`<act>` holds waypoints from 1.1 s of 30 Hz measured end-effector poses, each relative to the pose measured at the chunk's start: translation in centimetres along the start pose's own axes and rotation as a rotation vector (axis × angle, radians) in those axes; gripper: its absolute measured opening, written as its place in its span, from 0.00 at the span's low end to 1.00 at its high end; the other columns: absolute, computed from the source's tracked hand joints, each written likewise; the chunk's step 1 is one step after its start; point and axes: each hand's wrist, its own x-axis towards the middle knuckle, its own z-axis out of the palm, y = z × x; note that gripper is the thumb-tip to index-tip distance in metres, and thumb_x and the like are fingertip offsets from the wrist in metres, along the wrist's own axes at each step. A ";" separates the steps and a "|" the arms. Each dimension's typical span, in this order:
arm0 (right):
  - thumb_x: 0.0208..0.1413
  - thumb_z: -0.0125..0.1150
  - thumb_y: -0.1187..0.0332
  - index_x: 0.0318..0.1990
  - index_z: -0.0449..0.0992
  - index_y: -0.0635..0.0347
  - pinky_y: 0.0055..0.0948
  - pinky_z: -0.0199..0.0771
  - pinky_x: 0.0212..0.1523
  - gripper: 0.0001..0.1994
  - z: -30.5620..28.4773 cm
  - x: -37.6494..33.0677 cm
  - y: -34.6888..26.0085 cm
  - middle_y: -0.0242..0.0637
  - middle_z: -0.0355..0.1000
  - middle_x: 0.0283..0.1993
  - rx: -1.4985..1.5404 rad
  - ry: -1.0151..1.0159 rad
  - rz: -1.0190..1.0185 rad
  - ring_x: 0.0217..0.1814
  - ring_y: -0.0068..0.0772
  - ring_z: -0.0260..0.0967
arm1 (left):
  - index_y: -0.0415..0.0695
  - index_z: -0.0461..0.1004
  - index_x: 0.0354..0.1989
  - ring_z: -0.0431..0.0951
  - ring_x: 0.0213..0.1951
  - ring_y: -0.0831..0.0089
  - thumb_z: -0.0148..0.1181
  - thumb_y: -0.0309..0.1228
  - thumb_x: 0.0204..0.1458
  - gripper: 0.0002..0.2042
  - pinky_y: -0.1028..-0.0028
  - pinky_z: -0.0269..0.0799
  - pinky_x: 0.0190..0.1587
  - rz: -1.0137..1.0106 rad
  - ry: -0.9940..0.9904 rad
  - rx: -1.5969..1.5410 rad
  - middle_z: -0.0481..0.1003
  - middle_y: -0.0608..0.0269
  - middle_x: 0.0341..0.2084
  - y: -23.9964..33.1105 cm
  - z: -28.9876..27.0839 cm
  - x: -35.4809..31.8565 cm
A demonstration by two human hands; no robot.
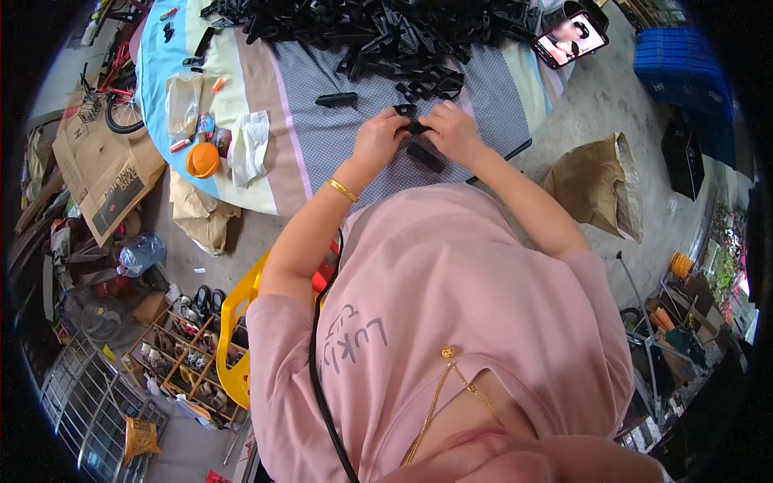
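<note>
Both hands meet over the near part of a round-edged table (314, 137) spread with a cloth striped in pale blue, cream, brown and dotted grey. Its near edge curves past the person's torso, close beneath the forearms. On the right, a strip of dotted cloth lies between the right hand (453, 134) and the table's side edge, with concrete floor (547, 133) beyond. Toward the left, dotted cloth stretches from the left hand (381, 139) to a crumpled white packet (250, 149) and a round orange plastic object (203, 160). Ahead, room ends at a small cluster of glossy black plastic parts (435, 83), backed by a large tangled heap of similar black parts (386, 28). One long black piece (336, 100) lies forward of the left hand; a dark oblong piece (425, 157) rests on the cloth between the wrists.

Forearms slant inward from bent, outspread elbows, a gold bracelet (343, 190) circling the left wrist. Backs of the hands face up, fingers curled and nearly closed, tips pinching a small black plastic piece (415, 126) between the two hands. Its exact outline is partly hidden by the fingers.
</note>
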 end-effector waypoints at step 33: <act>0.48 0.62 0.67 0.44 0.74 0.59 0.36 0.71 0.37 0.14 -0.4 -1.4 0.4 0.40 0.73 0.37 0.441 -0.044 0.383 0.35 0.43 0.70 | 0.40 0.78 0.32 0.72 0.32 0.56 0.69 0.31 0.35 0.14 0.64 0.70 0.37 0.053 0.197 0.052 0.73 0.54 0.30 0.2 1.4 0.6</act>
